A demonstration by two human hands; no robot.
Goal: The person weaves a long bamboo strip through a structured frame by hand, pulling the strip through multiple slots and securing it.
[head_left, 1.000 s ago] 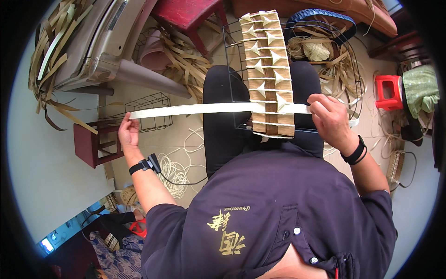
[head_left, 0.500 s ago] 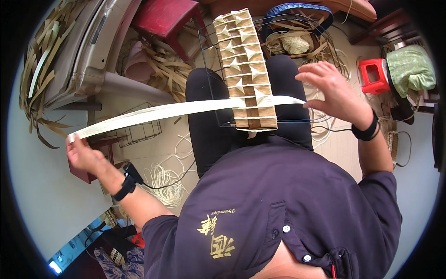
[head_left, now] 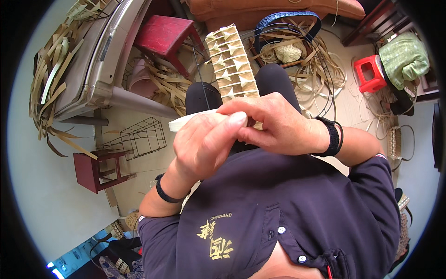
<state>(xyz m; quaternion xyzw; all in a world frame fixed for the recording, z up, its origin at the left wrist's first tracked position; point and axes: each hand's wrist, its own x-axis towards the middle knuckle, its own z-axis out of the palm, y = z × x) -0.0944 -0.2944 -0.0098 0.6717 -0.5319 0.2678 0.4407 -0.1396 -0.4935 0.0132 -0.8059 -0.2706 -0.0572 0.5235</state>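
Left hand (head_left: 202,144) and right hand (head_left: 283,128) meet, fingers bunched together; fingertips' pinch partly hidden, cannot tell on what. Pale strip (head_left: 179,124) juts from behind left hand. Woven panel (head_left: 232,60) with pale triangular points between knees (head_left: 277,83), near end hidden by hands. Gold lettering (head_left: 218,249) on dark shirt (head_left: 325,195). Red stool (head_left: 362,70) toward floor's (head_left: 353,111) right edge, maroon stool (head_left: 87,172) toward left edge.

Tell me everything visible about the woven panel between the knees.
The woven panel is long, narrow and tan, apparently of flat strips, with pale cross ridges and two rows of raised triangular points. It extends forward between the knees. The left hand and right hand hide its near end; contact is unclear.
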